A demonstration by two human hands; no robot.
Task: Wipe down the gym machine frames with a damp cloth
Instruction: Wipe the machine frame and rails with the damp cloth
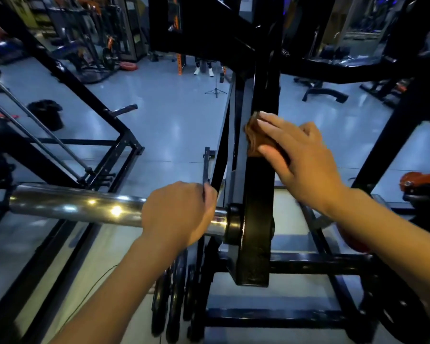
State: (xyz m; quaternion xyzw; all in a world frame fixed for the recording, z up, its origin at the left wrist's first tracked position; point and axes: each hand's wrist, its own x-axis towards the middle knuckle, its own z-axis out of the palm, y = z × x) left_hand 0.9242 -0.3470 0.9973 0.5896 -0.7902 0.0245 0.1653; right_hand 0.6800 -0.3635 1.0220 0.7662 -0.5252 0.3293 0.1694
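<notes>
A: What is nearest?

B: The left hand (181, 214). Its fingers are curled tight round the shiny bar (77, 206), which sticks out toward 9 o'clock from the black frame (255, 219).

A: And the other hand?

B: The right hand (301, 155) is a bit farther, at about 1 o'clock from the left one. Its fingers lie flat and close together, pressing a brown cloth (255, 135) onto the frame's upright beam (only the cloth's edge shows).

A: What is far away?

B: A small tripod (216, 88) on the pale floor (164, 115), toward 12 o'clock.
</notes>
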